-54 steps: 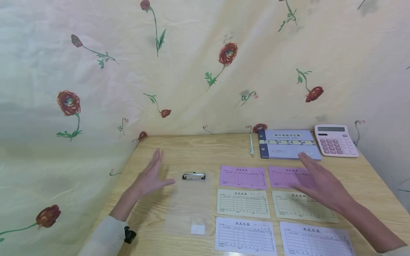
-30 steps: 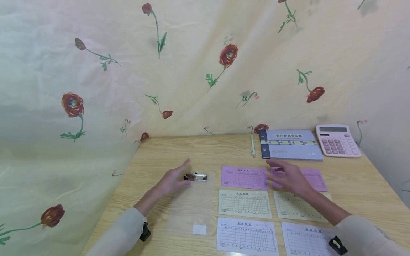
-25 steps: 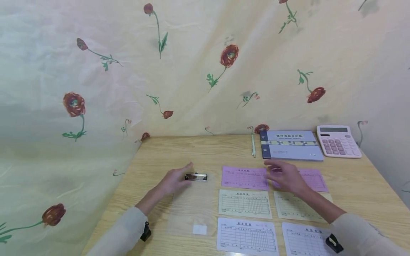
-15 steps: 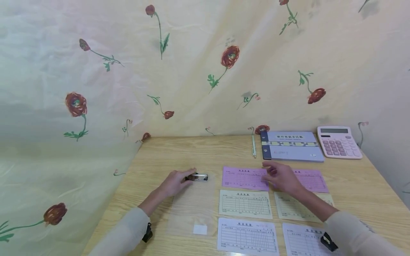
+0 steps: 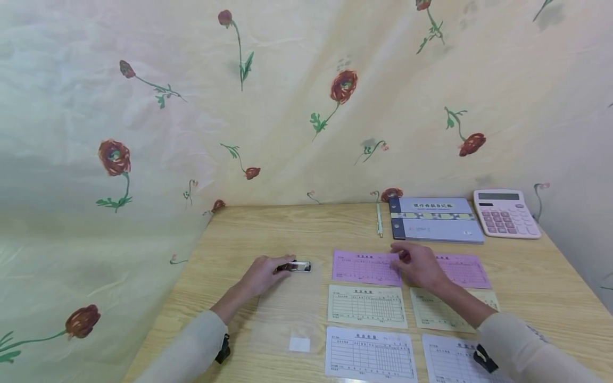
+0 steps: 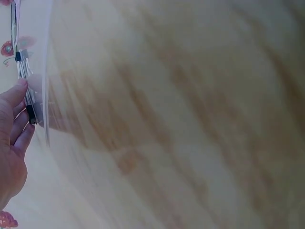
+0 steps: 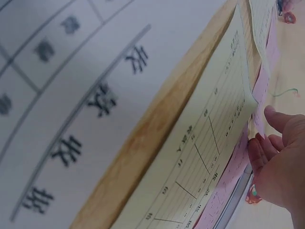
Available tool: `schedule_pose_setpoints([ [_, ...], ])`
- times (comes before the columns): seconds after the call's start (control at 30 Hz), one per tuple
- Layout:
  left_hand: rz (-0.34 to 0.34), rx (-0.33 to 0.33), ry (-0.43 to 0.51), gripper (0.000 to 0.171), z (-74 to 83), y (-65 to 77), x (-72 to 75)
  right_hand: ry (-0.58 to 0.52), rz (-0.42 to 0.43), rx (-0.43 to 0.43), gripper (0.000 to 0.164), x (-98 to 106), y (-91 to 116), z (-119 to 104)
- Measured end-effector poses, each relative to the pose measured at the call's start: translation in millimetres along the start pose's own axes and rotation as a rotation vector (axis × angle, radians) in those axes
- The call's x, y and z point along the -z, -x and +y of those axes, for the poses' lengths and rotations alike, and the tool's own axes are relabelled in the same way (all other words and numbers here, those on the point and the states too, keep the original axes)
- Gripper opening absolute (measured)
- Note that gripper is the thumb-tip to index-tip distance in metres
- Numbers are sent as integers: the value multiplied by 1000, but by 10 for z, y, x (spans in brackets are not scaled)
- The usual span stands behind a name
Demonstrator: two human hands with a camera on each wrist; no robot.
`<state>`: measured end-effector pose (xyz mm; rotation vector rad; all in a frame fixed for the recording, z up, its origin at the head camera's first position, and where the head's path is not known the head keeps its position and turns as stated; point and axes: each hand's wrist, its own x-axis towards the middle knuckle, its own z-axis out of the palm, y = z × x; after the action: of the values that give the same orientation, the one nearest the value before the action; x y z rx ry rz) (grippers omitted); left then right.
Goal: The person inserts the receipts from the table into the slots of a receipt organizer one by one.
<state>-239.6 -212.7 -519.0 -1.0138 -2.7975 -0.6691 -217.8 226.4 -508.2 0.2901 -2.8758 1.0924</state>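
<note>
Two white slips (image 5: 371, 354): side by side, flat on the wood-grain table (image 5: 287, 229); the right one partly hidden by a sleeve (image 5: 522, 340).
Two cream slips (image 5: 367, 306): next row out, the right one partly behind the forearm (image 5: 462, 303).
Clear clipboard (image 5: 284, 314): flat, left of the slips; white label (image 5: 299, 344) at its near end, metal clip (image 5: 301, 266) at its far end.
Left hand (image 5: 262, 274): thumb and fingers pinch the metal clip at its left end.
Clip handling: judged best with even thumb pressure near the middle; pressing at one end may skew the board.
Right hand (image 5: 421, 266): at the right edge of the left pink slip (image 5: 361, 267); fingers loosely bent, thumb apart from them; contact with the paper cannot be told.
Slip handling: judged thin and prone to crease; a light edge pinch should serve, without brushing the right pink slip (image 5: 464, 271) below the hand.
Pen (image 5: 379, 221): lengthwise, just left of the ledger.
Blue ledger (image 5: 438, 226): closed, flat, near the far edge.
Pink calculator (image 5: 505, 213): just beside the ledger, at its right.
</note>
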Motion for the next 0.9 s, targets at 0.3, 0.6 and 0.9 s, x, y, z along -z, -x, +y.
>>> schedule_pose_setpoints([
  [0.3,14,-18,-20,43,-3,-6,-13,30,31,-2,39,-58,-41,35],
  [0.6,-14,-107,-146,34,4,-74,45,37,100,22,21,-42,-19,-9],
  [0.9,-69,-150,-218,30,-1,-123,90,-4,189,105,15,119,-64,-131],
])
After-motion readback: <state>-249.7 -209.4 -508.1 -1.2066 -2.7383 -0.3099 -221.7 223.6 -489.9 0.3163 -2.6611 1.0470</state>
